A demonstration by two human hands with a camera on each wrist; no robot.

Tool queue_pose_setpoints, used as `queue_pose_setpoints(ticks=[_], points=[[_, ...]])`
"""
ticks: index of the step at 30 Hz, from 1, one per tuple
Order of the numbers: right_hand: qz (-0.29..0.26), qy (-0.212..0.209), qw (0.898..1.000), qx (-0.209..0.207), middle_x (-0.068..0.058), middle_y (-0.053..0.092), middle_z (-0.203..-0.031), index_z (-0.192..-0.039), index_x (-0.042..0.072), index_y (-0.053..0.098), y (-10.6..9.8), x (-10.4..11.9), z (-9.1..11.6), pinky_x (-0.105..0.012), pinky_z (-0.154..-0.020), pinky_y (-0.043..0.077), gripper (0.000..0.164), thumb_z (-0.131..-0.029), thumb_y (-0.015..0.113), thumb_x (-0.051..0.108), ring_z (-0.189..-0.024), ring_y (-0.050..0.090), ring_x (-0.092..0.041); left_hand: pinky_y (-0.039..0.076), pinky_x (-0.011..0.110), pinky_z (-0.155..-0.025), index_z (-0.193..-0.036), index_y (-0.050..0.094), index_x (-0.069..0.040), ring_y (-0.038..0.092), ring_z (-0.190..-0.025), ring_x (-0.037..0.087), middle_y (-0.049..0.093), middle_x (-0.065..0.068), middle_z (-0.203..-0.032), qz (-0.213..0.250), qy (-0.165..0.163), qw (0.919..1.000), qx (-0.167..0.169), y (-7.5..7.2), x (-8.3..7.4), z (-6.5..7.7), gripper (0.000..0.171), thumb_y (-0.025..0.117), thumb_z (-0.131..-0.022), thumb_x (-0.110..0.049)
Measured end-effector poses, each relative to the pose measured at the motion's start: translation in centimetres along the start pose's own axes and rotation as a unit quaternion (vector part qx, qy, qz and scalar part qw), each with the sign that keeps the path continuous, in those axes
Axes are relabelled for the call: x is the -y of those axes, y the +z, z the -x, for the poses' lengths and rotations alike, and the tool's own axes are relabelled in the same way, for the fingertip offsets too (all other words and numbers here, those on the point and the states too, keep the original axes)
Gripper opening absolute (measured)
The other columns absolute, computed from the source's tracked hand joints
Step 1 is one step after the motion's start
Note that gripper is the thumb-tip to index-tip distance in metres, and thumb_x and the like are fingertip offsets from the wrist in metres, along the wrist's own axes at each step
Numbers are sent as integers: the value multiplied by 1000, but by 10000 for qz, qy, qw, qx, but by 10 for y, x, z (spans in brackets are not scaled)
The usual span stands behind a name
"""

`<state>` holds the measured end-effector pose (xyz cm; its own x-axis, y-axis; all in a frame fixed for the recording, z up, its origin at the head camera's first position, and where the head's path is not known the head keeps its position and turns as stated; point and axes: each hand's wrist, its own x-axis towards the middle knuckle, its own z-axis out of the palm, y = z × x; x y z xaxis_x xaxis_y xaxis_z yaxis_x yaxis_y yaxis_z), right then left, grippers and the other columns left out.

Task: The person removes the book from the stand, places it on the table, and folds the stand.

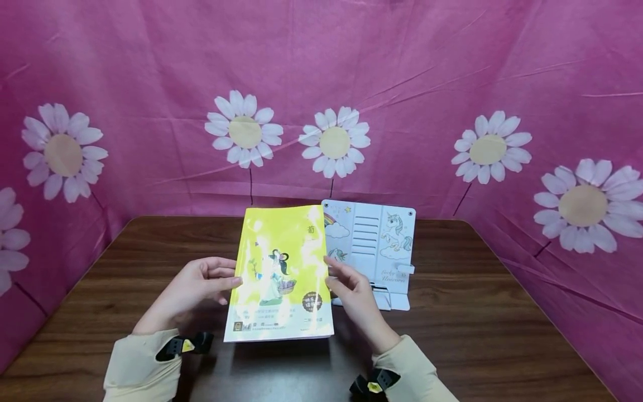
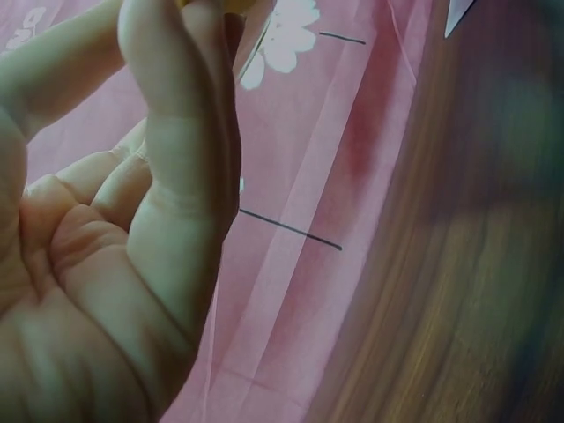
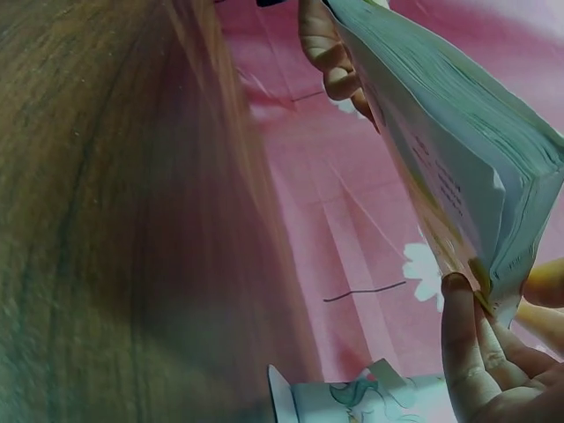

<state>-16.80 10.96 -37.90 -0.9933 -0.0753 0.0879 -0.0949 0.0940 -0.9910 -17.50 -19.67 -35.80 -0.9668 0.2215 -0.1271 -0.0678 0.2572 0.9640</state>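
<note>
A thick yellow paperback book (image 1: pixel 278 240) with a drawn figure on its cover is held up off the table between both hands. My left hand (image 1: pixel 196 287) pinches its left edge, thumb on the cover and fingers behind. On the right edge my right hand (image 1: pixel 361 304) grips it likewise; the right wrist view shows the page block (image 3: pixel 529 189) between thumb and fingers. Behind the book, to the right, stands a pale blue unicorn book stand (image 1: pixel 372 262), partly hidden by the book and right hand. The left wrist view shows mostly palm and thumb.
The dark wooden table (image 1: pixel 477 335) reaches back to a pink cloth backdrop (image 1: pixel 402 67) printed with white daisies. Black straps (image 1: pixel 186 345) with small yellow-marked devices circle both wrists over the beige sleeves.
</note>
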Motion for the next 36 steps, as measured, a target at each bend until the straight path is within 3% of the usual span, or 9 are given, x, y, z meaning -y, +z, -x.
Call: queue_pose_setpoints(ticks=[17, 28, 36], points=[[-147, -97, 9993, 333, -26, 63, -124, -136, -5, 56, 16, -12, -1, -18, -78, 53, 42, -95, 58, -1, -96, 65, -20, 58, 30, -63, -134, 49, 14, 70, -79, 12, 74, 10, -107, 269, -217, 9994, 54, -12, 13, -1, 59, 74, -89, -16], [183, -36, 9992, 367, -25, 60, -131, -136, -4, 56, 25, -15, -6, -23, -82, 55, 40, -97, 56, 3, -104, 65, -23, 58, 30, -63, -135, 49, 14, 70, -80, 11, 73, 12, -111, 91, -333, 9992, -186, -14, 16, -1, 61, 74, -90, -19], [406, 128, 9985, 342, -23, 63, -126, -135, -1, 58, 32, -20, -11, -30, -84, 56, 39, -96, 57, 4, -96, 66, -21, 57, 28, -63, -138, 47, 12, 67, -81, 12, 72, 10, -111, 204, -463, 9982, -318, -16, 20, -3, 59, 71, -92, -18]])
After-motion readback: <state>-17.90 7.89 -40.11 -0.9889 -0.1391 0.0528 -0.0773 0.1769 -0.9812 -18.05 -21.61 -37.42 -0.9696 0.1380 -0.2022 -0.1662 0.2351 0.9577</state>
